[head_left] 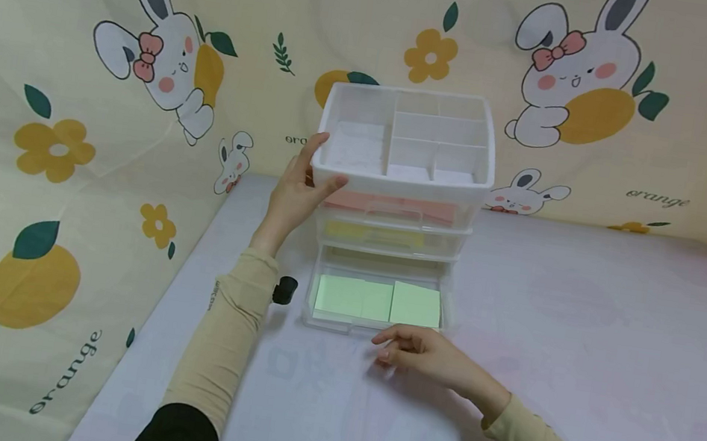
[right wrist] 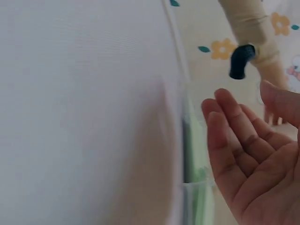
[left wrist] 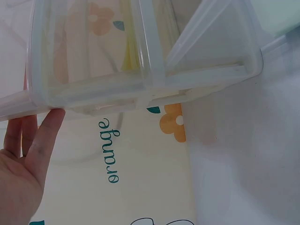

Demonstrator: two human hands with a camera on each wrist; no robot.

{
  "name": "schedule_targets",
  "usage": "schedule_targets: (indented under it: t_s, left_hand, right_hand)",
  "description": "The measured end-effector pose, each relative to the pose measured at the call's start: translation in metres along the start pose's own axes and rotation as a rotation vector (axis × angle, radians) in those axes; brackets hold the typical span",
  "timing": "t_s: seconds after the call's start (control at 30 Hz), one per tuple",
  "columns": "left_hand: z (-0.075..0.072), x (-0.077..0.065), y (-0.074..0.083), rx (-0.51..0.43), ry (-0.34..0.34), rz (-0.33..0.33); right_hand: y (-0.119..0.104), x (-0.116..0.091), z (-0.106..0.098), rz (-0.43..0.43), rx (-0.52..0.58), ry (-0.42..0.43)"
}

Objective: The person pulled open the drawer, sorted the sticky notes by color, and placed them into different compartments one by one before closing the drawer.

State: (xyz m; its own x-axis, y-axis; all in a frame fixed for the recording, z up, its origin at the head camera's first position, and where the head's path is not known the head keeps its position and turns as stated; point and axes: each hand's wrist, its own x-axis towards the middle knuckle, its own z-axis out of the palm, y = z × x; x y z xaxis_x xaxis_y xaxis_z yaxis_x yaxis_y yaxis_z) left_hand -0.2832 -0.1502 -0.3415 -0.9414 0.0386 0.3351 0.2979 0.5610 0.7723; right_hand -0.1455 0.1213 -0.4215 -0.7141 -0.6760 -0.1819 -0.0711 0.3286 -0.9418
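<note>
A white plastic drawer organizer [head_left: 401, 186] stands in the head view, its divided tray on top. Its bottom drawer [head_left: 338, 327] is pulled out, and light green sticky notes [head_left: 352, 297] lie inside. My left hand [head_left: 295, 193] grips the top's front left corner, thumb on the front and fingers along the side; the left wrist view shows the thumb and fingers [left wrist: 43, 140] at the edge. Just in front of the open drawer's right half is my right hand [head_left: 436, 354], fingers loosely bent and holding nothing. The right wrist view shows its palm and relaxed fingers [right wrist: 239, 140].
Through the two closed drawers above show pink contents [head_left: 396, 207] and yellow contents [head_left: 372, 234]. The organizer stands on a pale tabletop [head_left: 580, 343]. Behind it and on the left hangs a cream cloth [head_left: 366, 34] printed with rabbits and oranges.
</note>
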Motion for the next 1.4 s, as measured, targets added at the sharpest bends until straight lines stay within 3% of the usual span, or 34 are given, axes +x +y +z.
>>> schedule_targets:
  t_s: [0.3,0.4,0.5,0.6,0.67,1.13,1.4]
  left_hand:
    - [-0.001,-0.001,0.0,-0.004,-0.01,-0.008]
    - [-0.001,0.0,0.0,-0.007,-0.01,-0.01]
    - [-0.001,0.0,0.0,-0.009,-0.006,-0.009]
    - [-0.001,0.0,-0.001,-0.013,-0.005,-0.009]
    - [-0.001,0.0,-0.001,-0.016,-0.006,-0.007]
    - [0.0,0.0,-0.002,-0.018,-0.009,-0.011]
    - [-0.002,0.0,-0.002,-0.022,-0.001,-0.012]
  right_hand:
    - [0.016,0.006,0.009,0.12,0.146,-0.025]
    - [0.019,0.007,0.01,0.146,0.285,-0.049]
    - [0.02,0.009,0.01,0.18,0.503,-0.068]
    - [0.018,0.011,0.011,0.203,0.682,-0.046]
    - [0.017,0.013,0.01,0.203,0.74,-0.027]
    - [0.01,0.042,-0.011,0.206,0.833,0.095]
    - [0.007,0.066,-0.026,0.196,0.885,0.11]
